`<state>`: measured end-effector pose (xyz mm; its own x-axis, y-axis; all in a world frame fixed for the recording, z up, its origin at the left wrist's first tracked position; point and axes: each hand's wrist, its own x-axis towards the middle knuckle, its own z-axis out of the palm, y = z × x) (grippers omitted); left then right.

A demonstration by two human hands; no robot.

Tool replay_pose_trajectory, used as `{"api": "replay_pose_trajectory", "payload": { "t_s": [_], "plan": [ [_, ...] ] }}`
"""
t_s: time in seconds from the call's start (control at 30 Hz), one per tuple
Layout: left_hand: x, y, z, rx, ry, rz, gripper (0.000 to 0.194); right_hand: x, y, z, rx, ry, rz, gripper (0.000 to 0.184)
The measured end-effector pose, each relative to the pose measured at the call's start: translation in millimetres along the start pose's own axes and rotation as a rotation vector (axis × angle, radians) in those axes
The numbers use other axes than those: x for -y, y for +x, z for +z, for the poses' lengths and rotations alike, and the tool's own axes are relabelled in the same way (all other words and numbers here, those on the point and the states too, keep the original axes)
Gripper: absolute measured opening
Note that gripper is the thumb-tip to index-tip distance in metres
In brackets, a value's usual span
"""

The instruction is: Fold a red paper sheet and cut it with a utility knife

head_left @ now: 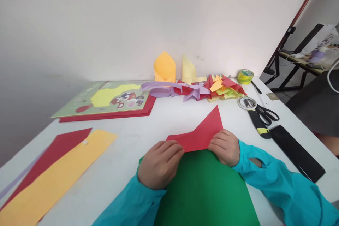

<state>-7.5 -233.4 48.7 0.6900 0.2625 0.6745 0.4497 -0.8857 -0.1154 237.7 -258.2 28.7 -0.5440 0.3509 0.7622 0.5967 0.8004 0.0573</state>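
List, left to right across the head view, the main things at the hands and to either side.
Orange paper strip → left hand → folded red paper → right hand → black-handled scissors → flat black object.

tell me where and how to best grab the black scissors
Probably by the handle loops of the black scissors, coming from the near right: the loops spread open that way, while the other end points toward the white tape roll.
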Motion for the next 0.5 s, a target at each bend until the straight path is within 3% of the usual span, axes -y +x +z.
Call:
{"api": "replay_pose_trajectory", "payload": {
  "t_s": [0.2,0.37,0.5],
  "plan": [
    [28,-13,-16.2,0.101,-0.007,-0.040,0.018,-7,-3,-3,0.001,-0.007,0.031,0.016],
    [39,-26,-17.8,0.210,-0.113,-0.104,0.015,-4,-2,-3,0.016,-0.009,0.038,0.016],
    [41,-36,-16.7,0.305,-0.124,-0.214,0.032,-3,-7,-2,0.088,-0.071,0.053,0.025]
  ]
}}
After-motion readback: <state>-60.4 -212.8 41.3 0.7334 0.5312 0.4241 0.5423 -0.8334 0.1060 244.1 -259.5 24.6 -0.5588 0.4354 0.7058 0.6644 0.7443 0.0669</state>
